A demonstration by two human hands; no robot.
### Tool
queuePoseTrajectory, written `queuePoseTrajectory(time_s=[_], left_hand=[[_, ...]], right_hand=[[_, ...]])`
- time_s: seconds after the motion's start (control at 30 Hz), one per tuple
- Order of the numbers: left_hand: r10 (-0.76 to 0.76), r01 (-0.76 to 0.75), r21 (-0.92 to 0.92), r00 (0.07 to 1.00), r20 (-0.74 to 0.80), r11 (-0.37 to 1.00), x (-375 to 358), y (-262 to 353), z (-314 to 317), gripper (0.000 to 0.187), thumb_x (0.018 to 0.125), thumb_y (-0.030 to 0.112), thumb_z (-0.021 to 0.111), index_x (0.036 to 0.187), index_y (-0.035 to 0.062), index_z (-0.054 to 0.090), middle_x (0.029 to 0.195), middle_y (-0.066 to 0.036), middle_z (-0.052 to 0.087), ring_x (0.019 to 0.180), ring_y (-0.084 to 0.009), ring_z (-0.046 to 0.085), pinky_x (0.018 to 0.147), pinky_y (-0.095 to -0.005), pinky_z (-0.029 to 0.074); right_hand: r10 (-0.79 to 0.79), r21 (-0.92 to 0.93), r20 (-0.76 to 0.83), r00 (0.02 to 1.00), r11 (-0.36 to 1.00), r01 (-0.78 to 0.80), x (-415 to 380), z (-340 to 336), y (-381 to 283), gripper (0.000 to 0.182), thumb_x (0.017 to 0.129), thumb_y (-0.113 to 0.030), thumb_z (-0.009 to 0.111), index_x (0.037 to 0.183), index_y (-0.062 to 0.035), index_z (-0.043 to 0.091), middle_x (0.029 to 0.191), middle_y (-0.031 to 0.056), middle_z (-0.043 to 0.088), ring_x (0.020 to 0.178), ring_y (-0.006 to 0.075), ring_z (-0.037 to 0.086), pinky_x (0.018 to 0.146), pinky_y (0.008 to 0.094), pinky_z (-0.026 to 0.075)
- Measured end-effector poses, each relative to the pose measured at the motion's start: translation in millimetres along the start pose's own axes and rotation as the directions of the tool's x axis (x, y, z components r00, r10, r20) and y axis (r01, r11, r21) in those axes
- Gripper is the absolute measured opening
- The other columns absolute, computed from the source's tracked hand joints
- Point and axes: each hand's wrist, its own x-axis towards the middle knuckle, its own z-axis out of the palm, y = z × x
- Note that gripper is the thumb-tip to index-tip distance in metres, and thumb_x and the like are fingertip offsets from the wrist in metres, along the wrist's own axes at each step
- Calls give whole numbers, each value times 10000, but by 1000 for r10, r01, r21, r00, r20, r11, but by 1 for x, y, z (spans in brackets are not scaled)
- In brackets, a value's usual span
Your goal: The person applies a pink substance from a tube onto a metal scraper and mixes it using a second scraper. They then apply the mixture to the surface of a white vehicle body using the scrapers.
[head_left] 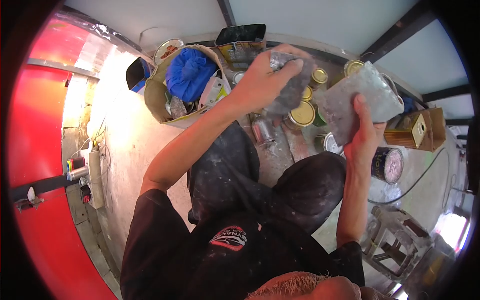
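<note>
My left hand [267,80] is raised at the upper middle, its fingers closed on a dark grey, crumpled sheet [292,90] that hangs below it. To the right, my right hand [365,130] grips a light grey, flat, dusty pad [350,105] by its lower edge, thumb on its face. The two held pieces are apart. Behind and below them stand round tins with gold lids [302,114], partly hidden by the pieces. A clear cup-like container [262,131] lies under my left hand.
A box [159,102] holding a blue bag [190,74] is at the upper left, beside an open square tin [241,47]. At right are a gold can [407,131], a dark paint bucket [387,165], a cable and a dusty stool [397,240].
</note>
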Motion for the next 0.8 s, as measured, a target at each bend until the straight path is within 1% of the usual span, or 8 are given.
queuePoseTrajectory(time_s=[0.1, 0.2, 0.23, 0.33, 0.47, 0.5, 0.6, 0.8], left_hand=[[111, -91, 183, 989, -101, 979, 5, -2, 4, 309, 1014, 279, 582, 876, 21, 683, 799, 20, 642, 742, -54, 564, 670, -223, 439], [246, -235, 78, 953, -179, 969, 18, -19, -4, 333, 1002, 307, 601, 838, 25, 671, 715, 44, 578, 668, -39, 515, 632, -205, 399], [88, -109, -228, 991, -100, 968, 13, -12, -4, 346, 989, 321, 616, 803, 32, 649, 689, 49, 530, 625, -43, 463, 600, -203, 368], [0, 8, -65, 992, 122, 998, 13, -4, 0, 339, 985, 327, 624, 838, 25, 672, 726, 34, 583, 674, -49, 506, 616, -218, 396], [211, -238, 46, 922, 326, 970, 15, -15, 31, 303, 967, 284, 656, 951, -13, 713, 809, 20, 662, 716, -33, 551, 604, -215, 425], [228, -269, 72, 908, 353, 960, 16, -17, 30, 364, 977, 316, 656, 822, -13, 649, 728, 52, 564, 656, -33, 463, 556, -241, 372], [14, -108, 259, 941, 339, 960, 13, -11, 21, 558, 994, 452, 599, 700, -21, 563, 577, -2, 433, 592, -75, 394, 512, -317, 330], [188, -273, 318, 943, 275, 908, 21, -20, 16, 626, 1044, 483, 480, 705, -41, 526, 567, -43, 338, 569, -108, 317, 517, -341, 314]], right_hand=[[4, 8, -17, 1000, 1000, -4, 7, -3, 5, 307, 906, -91, 713, 1199, -33, 642, 1103, 48, 696, 990, 136, 662, 894, 308, 525], [22, 46, -28, 999, 999, -21, 10, -4, 6, 291, 905, -90, 714, 1183, -32, 651, 1098, 46, 699, 979, 134, 666, 871, 301, 530], [33, 52, -23, 999, 998, -32, 10, -4, 5, 292, 904, -89, 714, 1183, -30, 650, 1100, 47, 699, 973, 134, 667, 861, 300, 532], [74, 4, 37, 997, 997, -74, 12, -6, 11, 296, 896, -91, 723, 1176, -25, 652, 1085, 51, 701, 942, 130, 670, 832, 293, 535], [136, -113, 162, 977, 986, -119, 8, -2, 9, 282, 868, -87, 753, 1122, -3, 664, 1019, 51, 707, 894, 129, 660, 825, 297, 521], [140, -123, 181, 973, 985, -119, 8, -3, 7, 278, 865, -86, 755, 1115, -2, 667, 1011, 50, 708, 890, 127, 659, 822, 296, 521], [152, -148, 235, 960, 982, -119, 7, -6, 3, 278, 856, -84, 764, 1106, -2, 674, 1002, 46, 711, 888, 121, 657, 817, 293, 518], [192, -227, 327, 925, 966, -121, 5, -5, 1, 344, 842, -96, 789, 1150, -1, 669, 1023, 32, 709, 903, 102, 643, 820, 284, 511]])
